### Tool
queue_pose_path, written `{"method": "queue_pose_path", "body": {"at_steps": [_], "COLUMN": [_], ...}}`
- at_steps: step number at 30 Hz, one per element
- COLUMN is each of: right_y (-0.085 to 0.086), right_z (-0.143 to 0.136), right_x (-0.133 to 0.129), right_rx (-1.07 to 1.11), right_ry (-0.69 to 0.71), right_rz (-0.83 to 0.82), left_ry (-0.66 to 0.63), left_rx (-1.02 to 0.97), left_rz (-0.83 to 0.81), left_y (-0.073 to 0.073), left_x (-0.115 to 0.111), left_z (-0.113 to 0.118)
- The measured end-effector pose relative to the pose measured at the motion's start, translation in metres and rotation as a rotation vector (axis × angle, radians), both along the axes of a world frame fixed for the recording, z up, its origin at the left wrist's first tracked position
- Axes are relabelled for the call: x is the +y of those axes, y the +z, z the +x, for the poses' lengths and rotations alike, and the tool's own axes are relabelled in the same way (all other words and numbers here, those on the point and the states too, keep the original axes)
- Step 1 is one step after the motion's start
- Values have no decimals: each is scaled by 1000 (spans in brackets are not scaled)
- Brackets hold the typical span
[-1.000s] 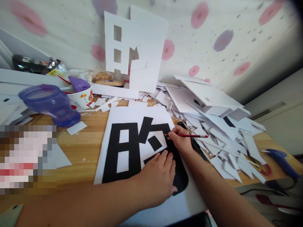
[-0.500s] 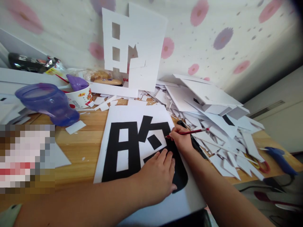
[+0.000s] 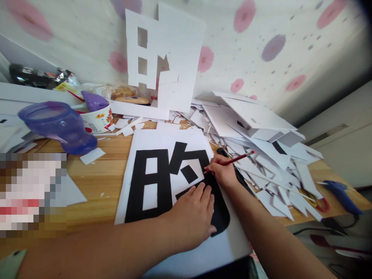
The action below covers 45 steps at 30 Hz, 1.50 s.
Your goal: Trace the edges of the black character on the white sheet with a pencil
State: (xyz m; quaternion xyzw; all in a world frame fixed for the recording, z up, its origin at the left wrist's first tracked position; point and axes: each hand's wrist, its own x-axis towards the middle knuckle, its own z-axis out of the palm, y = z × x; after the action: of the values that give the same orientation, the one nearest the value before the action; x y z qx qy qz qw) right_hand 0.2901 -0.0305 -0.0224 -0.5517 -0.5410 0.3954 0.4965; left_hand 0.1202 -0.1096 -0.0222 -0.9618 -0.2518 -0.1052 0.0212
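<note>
A black character cutout point(image 3: 139, 166) lies on a white board point(image 3: 180, 135) in front of me. My left hand point(image 3: 193, 219) rests flat on the cutout's lower right part, fingers spread a little and holding nothing. In my right hand point(image 3: 223, 170) is a red pencil point(image 3: 236, 158), pinched between the fingers. Its tip touches or hovers at the inner edge of the cutout's right stroke, above my left fingertips. Part of the black shape is hidden under my left hand.
White offcuts point(image 3: 270, 186) pile up at the right, near a blue glue gun point(image 3: 343, 195). A cut white board point(image 3: 180, 50) stands upright behind. At the left are a blue translucent vase point(image 3: 58, 126) and a paper cup point(image 3: 99, 121).
The pencil tip has moved slightly down along the edge and its back end has tipped up. My left hand has stayed nearly in place.
</note>
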Motion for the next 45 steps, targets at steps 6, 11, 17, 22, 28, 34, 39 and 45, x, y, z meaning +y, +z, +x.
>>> {"method": "queue_pose_path", "body": {"at_steps": [6, 11, 17, 22, 28, 34, 39, 45], "right_y": [-2, 0, 6, 3, 0, -1, 1, 20], "right_z": [2, 2, -1, -2, 0, 0, 1, -16], "right_x": [-1, -1, -13, -29, -32, -33, -29, 7], "right_rx": [-5, -59, -205, -226, -179, -135, 16, 143], "right_ry": [22, 14, -62, -155, -121, -118, -139, -94], "right_rz": [5, 3, -1, 35, 58, 55, 12, -61], "left_ry": [2, -4, -9, -5, -8, 2, 4, 20], "left_rx": [4, 25, 29, -11, -42, -70, -43, -11], "left_rz": [5, -31, -60, -29, 25, 58, 10, -64], "left_y": [0, 2, 6, 2, -2, -4, 0, 6], "left_x": [1, 1, 2, 2, 3, 4, 3, 1], "left_z": [0, -1, 0, 0, 0, -1, 0, -1]}}
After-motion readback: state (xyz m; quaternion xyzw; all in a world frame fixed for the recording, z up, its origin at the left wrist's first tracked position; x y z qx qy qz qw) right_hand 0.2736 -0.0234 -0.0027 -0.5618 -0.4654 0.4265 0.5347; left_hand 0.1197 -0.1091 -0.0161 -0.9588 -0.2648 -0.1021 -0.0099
